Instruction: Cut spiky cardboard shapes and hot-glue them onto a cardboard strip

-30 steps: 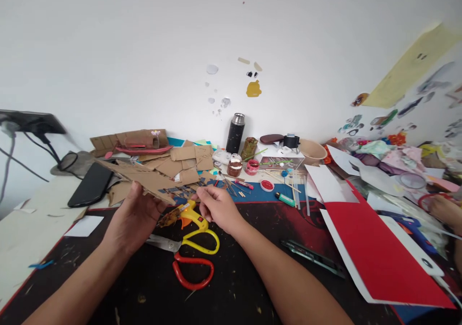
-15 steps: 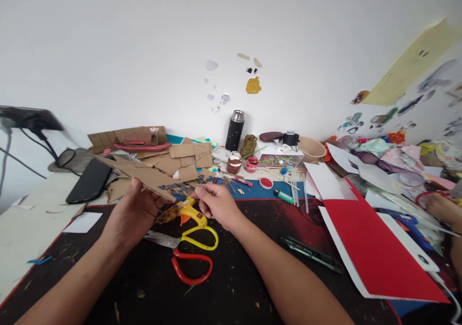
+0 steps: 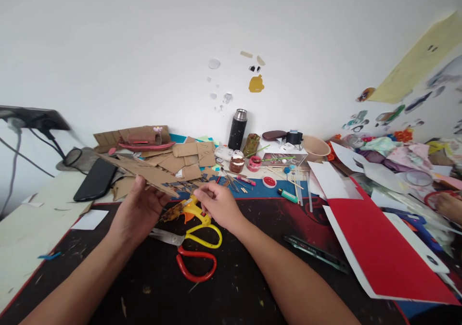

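Observation:
My left hand point(image 3: 139, 209) grips a flat piece of cardboard point(image 3: 144, 171) from below, thumb along its near edge, holding it tilted above the mat. Just right of its lower end is my right hand point(image 3: 220, 205), fingers curled, thumb and forefinger pinched together. Whatever sits in that pinch, if anything, is too small to make out. Below the hands lies a yellow hot glue gun point(image 3: 197, 212), its nozzle end pointing left and stained. Scissors point(image 3: 198, 262) with one yellow and one red handle rest on the dark mat in front of it.
Cardboard scraps point(image 3: 187, 154), a black flask point(image 3: 238, 129) and paint jars point(image 3: 237, 163) crowd the back. A utility knife point(image 3: 315, 254) and red card point(image 3: 390, 253) lie right, a phone point(image 3: 96, 180) left. Another person's hand point(image 3: 449, 205) shows at the right edge.
The whole view has shifted slightly, so things appear a little further right. Both hands keep nearly the same pose, the left still holding the cardboard.

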### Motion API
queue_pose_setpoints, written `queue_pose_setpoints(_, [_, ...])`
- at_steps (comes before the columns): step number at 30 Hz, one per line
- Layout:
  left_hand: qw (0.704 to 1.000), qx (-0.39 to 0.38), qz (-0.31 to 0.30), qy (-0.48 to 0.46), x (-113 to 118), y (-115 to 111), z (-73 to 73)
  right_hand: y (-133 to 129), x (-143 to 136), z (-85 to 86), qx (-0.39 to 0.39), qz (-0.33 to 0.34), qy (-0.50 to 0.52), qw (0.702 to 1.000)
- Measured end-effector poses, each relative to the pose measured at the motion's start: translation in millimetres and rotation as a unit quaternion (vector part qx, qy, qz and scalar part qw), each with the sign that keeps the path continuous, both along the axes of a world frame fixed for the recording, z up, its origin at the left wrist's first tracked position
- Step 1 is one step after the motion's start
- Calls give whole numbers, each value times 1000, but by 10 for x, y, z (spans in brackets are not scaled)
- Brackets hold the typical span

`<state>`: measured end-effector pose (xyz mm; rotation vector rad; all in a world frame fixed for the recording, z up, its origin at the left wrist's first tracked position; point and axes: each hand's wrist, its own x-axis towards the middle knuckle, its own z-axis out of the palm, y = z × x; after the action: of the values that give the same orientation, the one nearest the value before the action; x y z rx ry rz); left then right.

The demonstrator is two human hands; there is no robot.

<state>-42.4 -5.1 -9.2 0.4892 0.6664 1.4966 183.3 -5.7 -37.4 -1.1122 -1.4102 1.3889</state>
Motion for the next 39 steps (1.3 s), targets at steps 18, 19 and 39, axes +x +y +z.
queue_pose_setpoints(18, [998, 48, 5, 29, 92, -39, 66, -48, 6, 73, 60, -26, -106, 992])
queue_pose_setpoints(19, [998, 49, 7, 31, 85, -33, 62, -49, 6, 79, 59, -24, -105, 992])
queue_pose_setpoints(39, [999, 49, -4, 14, 86, -42, 72, -28, 12, 37, 45, -20, -92, 995])
